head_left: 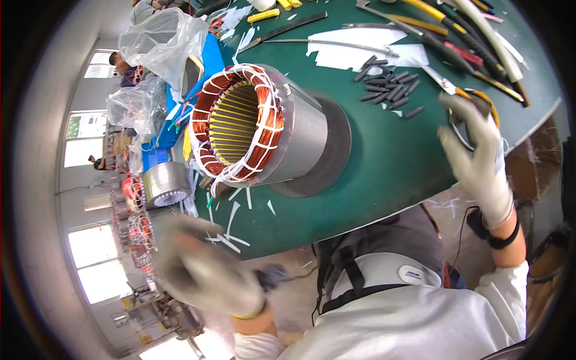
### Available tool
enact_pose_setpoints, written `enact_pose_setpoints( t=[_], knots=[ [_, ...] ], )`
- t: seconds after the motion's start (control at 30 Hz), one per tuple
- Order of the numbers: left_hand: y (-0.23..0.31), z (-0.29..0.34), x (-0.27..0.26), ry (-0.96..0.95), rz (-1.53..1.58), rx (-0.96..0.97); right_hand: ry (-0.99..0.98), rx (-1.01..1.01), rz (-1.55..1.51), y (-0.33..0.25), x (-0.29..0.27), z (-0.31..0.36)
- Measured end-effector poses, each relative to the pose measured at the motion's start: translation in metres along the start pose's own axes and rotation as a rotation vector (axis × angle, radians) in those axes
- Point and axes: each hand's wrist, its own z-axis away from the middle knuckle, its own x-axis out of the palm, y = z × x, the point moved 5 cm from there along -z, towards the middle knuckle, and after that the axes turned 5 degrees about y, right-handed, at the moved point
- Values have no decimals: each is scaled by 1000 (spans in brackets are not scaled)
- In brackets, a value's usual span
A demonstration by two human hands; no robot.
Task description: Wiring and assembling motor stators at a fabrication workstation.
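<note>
A stator [300, 129] with a grey metal body lies tilted on the green table, its round opening toward the left. Copper windings [271, 120] bound with white cord ring that opening, and yellow strips line the bore. My right hand [480, 162], in a pale glove, is over the table's right edge with thumb and fingers apart. Its fingers overlap the handles of a pair of scissors [443, 83] with orange on the grips. My left hand [207, 267], also gloved, is smeared by motion off the table's near left edge; its fingers cannot be made out.
Several short dark tubes [390, 87] are heaped right of the stator, near white sheets [354, 45]. Long sleeves and rods [444, 24] lie at the far right. White scraps [231, 225] litter the near left edge. Another metal stator [165, 183] and plastic bags [165, 45] are at left.
</note>
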Motion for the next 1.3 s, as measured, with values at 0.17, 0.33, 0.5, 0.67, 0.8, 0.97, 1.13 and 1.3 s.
enact_pose_setpoints(
  t=[0.17,0.33,0.5,0.67,0.8,0.97,1.13,1.3],
  knots=[
    [-50,-117,63,-342,-374,128,38,35,-118,22,25,27],
    [-71,-124,102,-659,-551,10,8,-9,-68,26,30,22],
    [-79,-121,99,-621,-709,83,-56,-4,-94,32,32,17],
    [-88,-126,94,-633,-618,-29,-96,22,-115,31,35,17],
    [-90,-124,88,-610,-595,-83,-78,-7,-134,30,33,17],
    [-83,-132,96,-592,-438,-262,-39,12,-100,32,34,23],
    [-69,-151,102,-736,-525,-164,12,23,-71,35,31,28],
    [-58,-143,115,-834,-639,-38,51,15,-42,38,35,34]
  ],
)
